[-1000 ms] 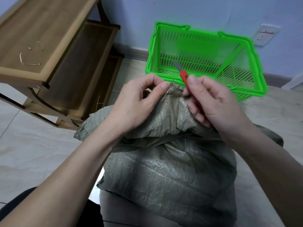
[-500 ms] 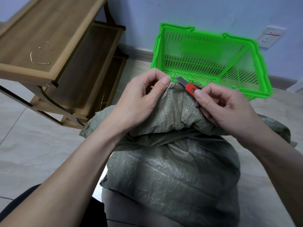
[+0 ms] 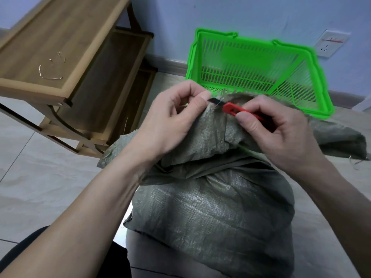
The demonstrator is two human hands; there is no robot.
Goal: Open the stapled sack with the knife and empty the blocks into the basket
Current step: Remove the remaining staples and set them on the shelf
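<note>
- The left hand (image 3: 168, 119) pinches the woven sack (image 3: 210, 199) mouth taut, steadying the staple.
- The right hand (image 3: 281, 135) grips the red utility knife (image 3: 236, 110), blade at the seam.
- The green basket (image 3: 301, 55) waits just behind on the floor.

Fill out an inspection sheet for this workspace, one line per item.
Surface: pale tiled floor.
Job's things: grey-green woven sack with its top folded over; empty green basket behind it; red knife, blade at the sack's top edge.
Clutter: bent staples on the wooden shelf.
Grippers: left hand pinches the sack's top; right hand grips the knife.
Cables: nothing seen.
Surroundings: blue wall, socket.
</note>
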